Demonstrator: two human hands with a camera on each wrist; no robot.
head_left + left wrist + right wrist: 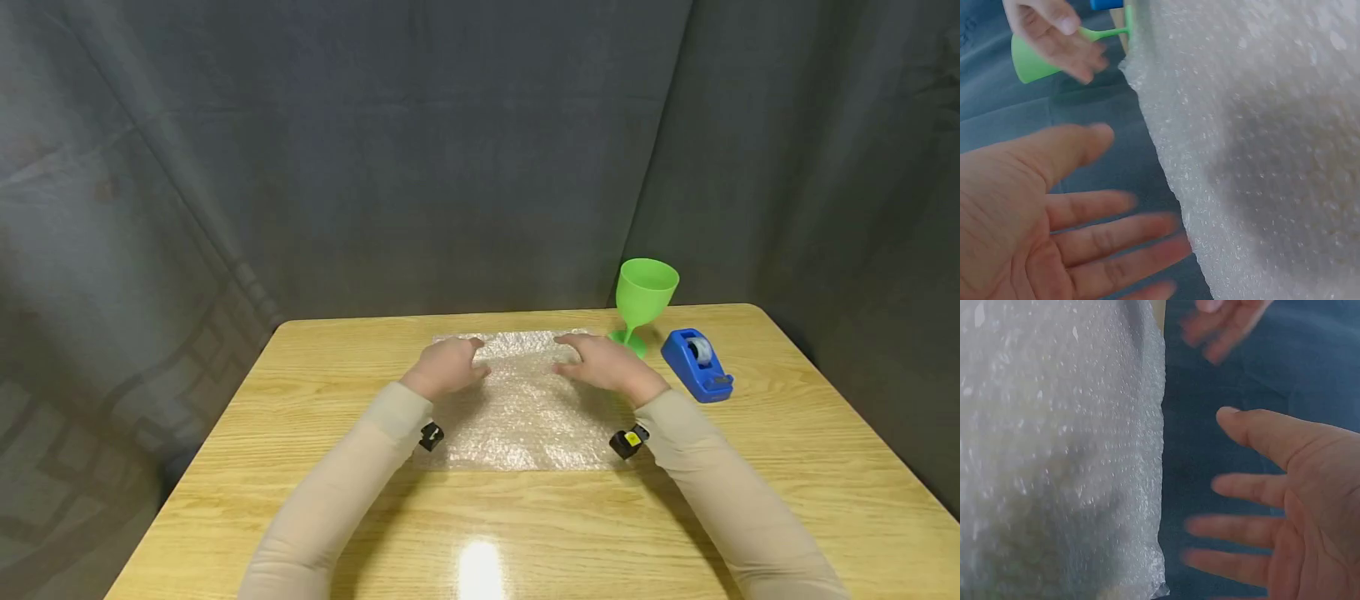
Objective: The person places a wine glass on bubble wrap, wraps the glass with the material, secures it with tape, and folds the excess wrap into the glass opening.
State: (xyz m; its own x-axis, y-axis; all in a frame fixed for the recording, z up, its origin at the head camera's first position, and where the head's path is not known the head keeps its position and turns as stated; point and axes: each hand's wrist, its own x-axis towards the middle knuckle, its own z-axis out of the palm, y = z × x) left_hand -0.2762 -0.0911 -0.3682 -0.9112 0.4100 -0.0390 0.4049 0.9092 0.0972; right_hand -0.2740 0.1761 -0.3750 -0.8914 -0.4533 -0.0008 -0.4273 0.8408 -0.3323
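Observation:
A sheet of clear bubble wrap lies flat on the wooden table, and it fills much of both wrist views. My left hand hovers over its left part, fingers spread and holding nothing. In the left wrist view the palm and fingers of that left hand show close to the sheet's edge. Over the right part is my right hand, likewise empty. Its fingers look extended in the right wrist view, where the right hand appears beside the bubble wrap. Whether any fingertip touches the sheet I cannot tell.
A green plastic goblet stands upright at the back, just behind my right hand. To its right sits a blue tape dispenser with a roll of tape. Behind the wooden table hangs a dark grey curtain.

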